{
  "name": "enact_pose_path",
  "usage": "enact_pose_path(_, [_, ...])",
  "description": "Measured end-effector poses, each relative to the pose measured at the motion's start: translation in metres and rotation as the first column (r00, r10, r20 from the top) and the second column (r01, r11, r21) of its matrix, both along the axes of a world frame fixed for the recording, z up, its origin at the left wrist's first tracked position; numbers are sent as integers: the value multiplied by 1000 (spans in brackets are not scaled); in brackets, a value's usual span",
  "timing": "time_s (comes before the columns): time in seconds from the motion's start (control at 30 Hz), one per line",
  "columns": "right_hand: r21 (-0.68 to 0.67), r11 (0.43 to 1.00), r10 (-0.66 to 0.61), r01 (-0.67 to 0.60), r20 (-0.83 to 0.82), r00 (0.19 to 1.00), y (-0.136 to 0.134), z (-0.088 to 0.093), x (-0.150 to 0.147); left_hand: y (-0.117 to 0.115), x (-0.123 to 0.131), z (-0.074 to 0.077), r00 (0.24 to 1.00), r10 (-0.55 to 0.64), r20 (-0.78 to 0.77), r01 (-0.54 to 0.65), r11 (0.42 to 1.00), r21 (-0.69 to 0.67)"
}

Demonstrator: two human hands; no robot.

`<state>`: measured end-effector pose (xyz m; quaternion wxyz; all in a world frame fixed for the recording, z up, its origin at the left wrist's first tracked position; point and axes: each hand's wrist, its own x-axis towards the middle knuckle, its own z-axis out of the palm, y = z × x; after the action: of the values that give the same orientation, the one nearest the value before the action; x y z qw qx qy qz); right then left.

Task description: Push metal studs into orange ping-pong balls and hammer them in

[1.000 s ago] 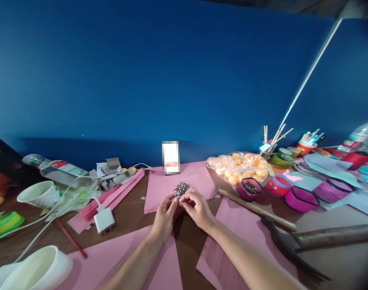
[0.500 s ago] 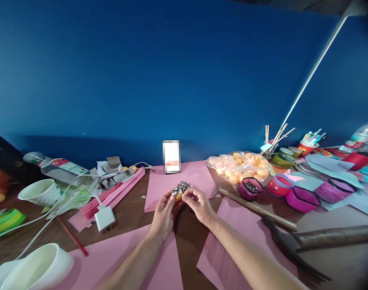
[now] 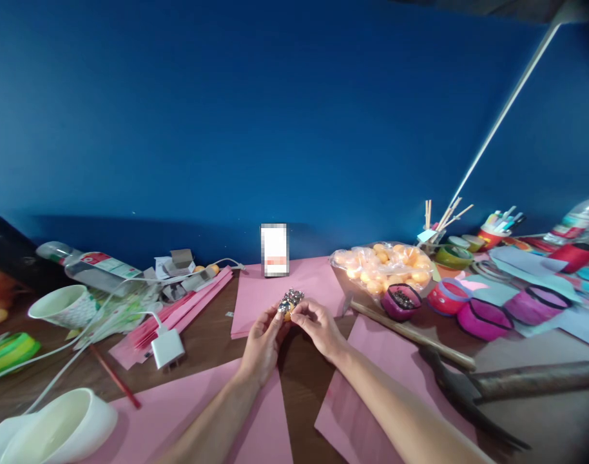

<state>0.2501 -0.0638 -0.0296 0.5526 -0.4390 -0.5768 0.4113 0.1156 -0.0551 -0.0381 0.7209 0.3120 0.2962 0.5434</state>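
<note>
Both my hands meet over the middle of the brown table. My left hand (image 3: pixel 263 341) pinches a small orange ball (image 3: pixel 287 312) studded with silver pins, fingers closed on it. My right hand (image 3: pixel 318 325) is closed too, fingertips pressed to the same ball from the right. A small heap of silver pins (image 3: pixel 293 296) lies just behind the ball on a pink paper sheet (image 3: pixel 260 296).
A clear bag of orange balls (image 3: pixel 384 264) and a purple tub of pins (image 3: pixel 399 301) sit to the right, with a wooden stick (image 3: pixel 410 335) and a hammer (image 3: pixel 517 380). White bowls (image 3: pixel 57 428), a charger (image 3: pixel 166 348) and cables lie left. More pink sheets (image 3: pixel 372 386) lie near me.
My hands lifted slightly and turned the object, so the orange ball now shows between my fingers. The rest of the table is unchanged.
</note>
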Motion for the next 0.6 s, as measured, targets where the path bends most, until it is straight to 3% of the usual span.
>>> enact_pose_path(0.6, [-53, 998, 24, -23, 16, 1000, -2, 2, 0, 1, 0, -1, 1000, 18, -11, -18, 1000, -7])
